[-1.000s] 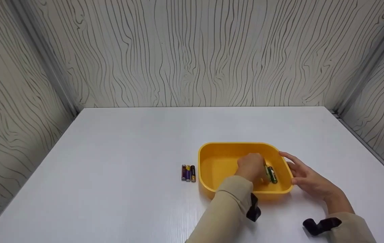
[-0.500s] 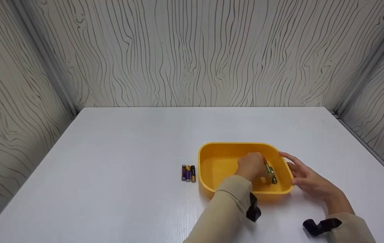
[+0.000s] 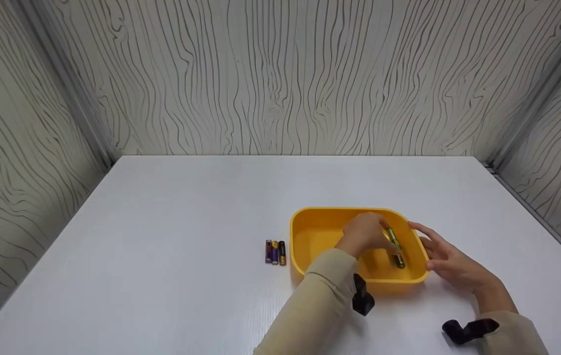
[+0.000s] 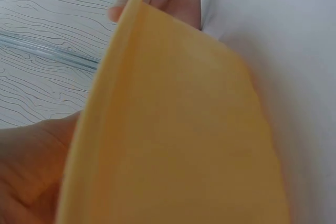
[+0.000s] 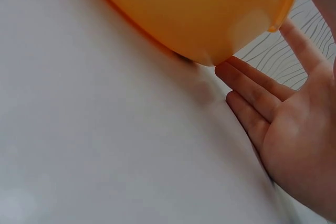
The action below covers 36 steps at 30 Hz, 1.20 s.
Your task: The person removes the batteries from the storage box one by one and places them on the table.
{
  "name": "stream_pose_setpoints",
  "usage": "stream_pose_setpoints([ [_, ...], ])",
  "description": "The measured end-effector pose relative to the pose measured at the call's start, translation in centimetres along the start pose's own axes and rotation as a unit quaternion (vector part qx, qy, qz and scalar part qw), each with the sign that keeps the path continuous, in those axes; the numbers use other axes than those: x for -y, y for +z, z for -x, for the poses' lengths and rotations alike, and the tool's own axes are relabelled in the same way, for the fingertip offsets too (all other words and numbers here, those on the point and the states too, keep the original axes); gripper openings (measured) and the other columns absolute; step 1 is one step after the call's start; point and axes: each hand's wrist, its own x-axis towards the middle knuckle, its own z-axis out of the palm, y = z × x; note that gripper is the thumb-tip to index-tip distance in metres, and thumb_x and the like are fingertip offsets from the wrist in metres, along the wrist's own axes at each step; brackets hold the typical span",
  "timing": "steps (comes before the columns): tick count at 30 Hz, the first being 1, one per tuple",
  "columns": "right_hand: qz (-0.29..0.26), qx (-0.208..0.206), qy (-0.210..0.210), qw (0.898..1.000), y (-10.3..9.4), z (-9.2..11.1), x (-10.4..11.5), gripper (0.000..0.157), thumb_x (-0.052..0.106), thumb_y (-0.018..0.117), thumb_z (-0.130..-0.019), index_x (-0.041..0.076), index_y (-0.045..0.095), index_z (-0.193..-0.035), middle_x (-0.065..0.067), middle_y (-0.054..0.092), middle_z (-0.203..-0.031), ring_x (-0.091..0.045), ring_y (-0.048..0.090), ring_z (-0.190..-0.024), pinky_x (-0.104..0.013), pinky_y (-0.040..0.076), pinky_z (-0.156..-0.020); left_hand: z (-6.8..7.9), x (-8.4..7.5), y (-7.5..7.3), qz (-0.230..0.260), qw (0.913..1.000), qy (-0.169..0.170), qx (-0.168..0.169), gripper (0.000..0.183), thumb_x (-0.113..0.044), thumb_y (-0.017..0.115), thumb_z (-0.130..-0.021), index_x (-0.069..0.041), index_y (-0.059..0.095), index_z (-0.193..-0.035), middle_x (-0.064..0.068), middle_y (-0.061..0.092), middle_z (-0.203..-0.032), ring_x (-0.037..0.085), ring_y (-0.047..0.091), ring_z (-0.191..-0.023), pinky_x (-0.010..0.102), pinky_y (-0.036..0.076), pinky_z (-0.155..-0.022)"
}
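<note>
My left hand (image 3: 365,231) is occupying the right half of the yellow bin (image 3: 316,241), and a green battery (image 3: 392,236) is lying at its fingertips, just right of the gap between thumb and forefinger. Thumb and forefinger are standing moderately apart at this battery; whether they are pinching it or only touching it, I cannot tell. The left wrist view is showing mostly the bin wall, which is hiding my left fingertips. A second green battery (image 3: 399,262) is lying nearer, on the bin floor, partly covered at its far end. My left forearm is running in from the near side, slanting to the far right across the near rim, knuckles up, with a black wrist mount (image 3: 363,298) projecting from the sleeve. My right hand (image 3: 455,264) is bracing the right end of the bin from outside, fingers extended and spread, forefinger at the far part of the rim, thumb nearer; it is enclosing nothing. Left of the bin, a maroon battery (image 3: 268,251), a purple-and-yellow battery (image 3: 274,253) and a black-and-gold battery (image 3: 282,253) are lying side by side on the white table (image 3: 162,246).
</note>
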Motion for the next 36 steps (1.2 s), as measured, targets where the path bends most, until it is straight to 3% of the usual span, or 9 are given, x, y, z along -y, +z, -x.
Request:
stream_pose_setpoints([
  [8, 0.017, -0.017, 0.016, 1.0, 0.2, -0.1, 0.0, 0.079, 0.016, 0.056, -0.097, 0.024, 0.003, -0.155, 0.024, 0.041, -0.143, 0.004, 0.047, -0.13, -0.011, 0.038, -0.104, 0.2, 0.0, -1.0, -0.022, 0.9996, 0.016, 0.008, 0.045, -0.039, 0.084, -0.071, -0.028, 0.069, -0.112, -0.013, 0.068, -0.112, 0.007, 0.054, -0.091, 0.022, 0.045, -0.09],
  [18, 0.016, -0.012, 0.02, 1.0, 0.0, -0.1, 0.0, 0.078, 0.017, 0.055, -0.098, 0.026, 0.003, -0.155, 0.024, 0.041, -0.143, 0.003, 0.048, -0.13, -0.012, 0.039, -0.104, 1.0, 0.1, -1.9, 0.018, 0.9988, 0.041, 0.017, 0.045, -0.035, 0.084, -0.072, -0.024, 0.068, -0.113, -0.009, 0.065, -0.121, 0.008, 0.056, -0.097, 0.022, 0.047, -0.098],
  [33, -0.003, -0.008, 0.018, 1.0, 0.1, 0.0, 0.1, 0.079, 0.013, 0.054, -0.098, 0.025, 0.002, -0.155, 0.026, 0.041, -0.143, 0.006, 0.046, -0.131, -0.01, 0.037, -0.104, 2.4, 0.1, -3.3, -0.036, 0.9946, 0.097, 0.004, 0.052, -0.04, 0.082, -0.074, -0.028, 0.065, -0.121, -0.011, 0.062, -0.131, 0.007, 0.058, -0.116, 0.024, 0.046, -0.101],
  [36, -0.001, -0.008, 0.018, 1.0, 0.1, 0.0, 0.1, 0.078, 0.013, 0.054, -0.098, 0.025, 0.002, -0.155, 0.025, 0.042, -0.143, 0.005, 0.047, -0.13, -0.01, 0.037, -0.104, 2.9, 0.2, -3.5, -0.041, 0.9928, 0.112, 0.006, 0.052, -0.042, 0.081, -0.074, -0.027, 0.064, -0.121, -0.01, 0.063, -0.13, 0.006, 0.059, -0.114, 0.021, 0.046, -0.099],
])
